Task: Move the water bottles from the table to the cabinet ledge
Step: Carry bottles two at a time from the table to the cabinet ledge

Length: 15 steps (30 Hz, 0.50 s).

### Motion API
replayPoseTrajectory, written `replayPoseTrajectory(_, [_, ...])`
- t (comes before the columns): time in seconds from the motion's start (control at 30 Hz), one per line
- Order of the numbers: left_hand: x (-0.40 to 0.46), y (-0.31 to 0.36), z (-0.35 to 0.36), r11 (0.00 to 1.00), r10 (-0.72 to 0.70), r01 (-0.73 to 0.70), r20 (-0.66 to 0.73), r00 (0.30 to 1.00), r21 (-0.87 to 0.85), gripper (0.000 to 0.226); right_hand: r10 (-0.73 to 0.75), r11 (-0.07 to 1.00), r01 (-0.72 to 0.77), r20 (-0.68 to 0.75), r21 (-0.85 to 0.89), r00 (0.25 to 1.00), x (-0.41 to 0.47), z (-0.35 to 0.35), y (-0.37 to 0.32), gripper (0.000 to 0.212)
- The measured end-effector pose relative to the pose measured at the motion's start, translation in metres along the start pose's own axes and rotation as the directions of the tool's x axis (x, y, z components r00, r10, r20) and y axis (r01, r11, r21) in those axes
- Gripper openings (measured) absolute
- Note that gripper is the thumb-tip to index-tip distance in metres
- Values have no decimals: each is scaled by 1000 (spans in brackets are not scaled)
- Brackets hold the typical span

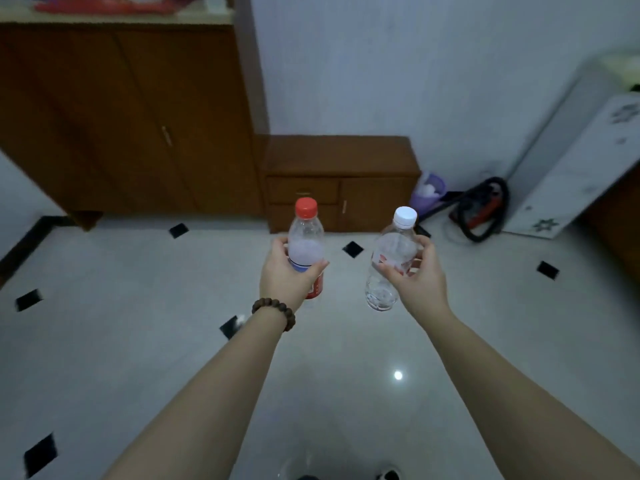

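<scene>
My left hand [287,275] grips a clear water bottle with a red cap [306,237] around its label, holding it upright. My right hand [414,275] holds a second clear bottle with a white cap [394,247], tilted slightly to the right. Both bottles hang in the air above the tiled floor, arms stretched forward. A tall brown cabinet [138,116] stands at the back left, its pale ledge [194,19] running along the top of the frame. The table is out of view.
A low brown cabinet [341,181] stands straight ahead against the wall. To its right sit a purple bin [429,192], a red and black vacuum cleaner [481,209] and a white leaning appliance [571,168]. Glossy white floor with black diamond tiles [352,249] lies below.
</scene>
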<state>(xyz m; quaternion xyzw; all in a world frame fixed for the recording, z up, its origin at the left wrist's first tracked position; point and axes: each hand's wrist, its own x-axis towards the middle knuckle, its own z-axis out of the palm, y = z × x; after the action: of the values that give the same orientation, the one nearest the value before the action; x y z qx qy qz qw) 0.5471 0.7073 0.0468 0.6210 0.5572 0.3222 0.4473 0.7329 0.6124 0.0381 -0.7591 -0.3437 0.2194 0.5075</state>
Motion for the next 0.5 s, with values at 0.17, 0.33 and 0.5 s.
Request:
replayPoseTrajectory(0.17, [-21, 54, 142, 995, 95, -95, 214, 972, -9, 59, 76, 997, -74, -217, 13, 973, 14, -135, 55, 62])
replayPoseTrajectory(0.33, [-51, 102, 263, 986, 163, -164, 388, 907, -30, 57, 179, 984, -174, -379, 47, 908, 11, -246, 109, 73])
replayPoseTrajectory(0.5, [-76, 134, 364, 975, 199, -219, 541, 817, -29, 63, 249, 968, -230, -538, 103, 806, 5, -328, 147, 73])
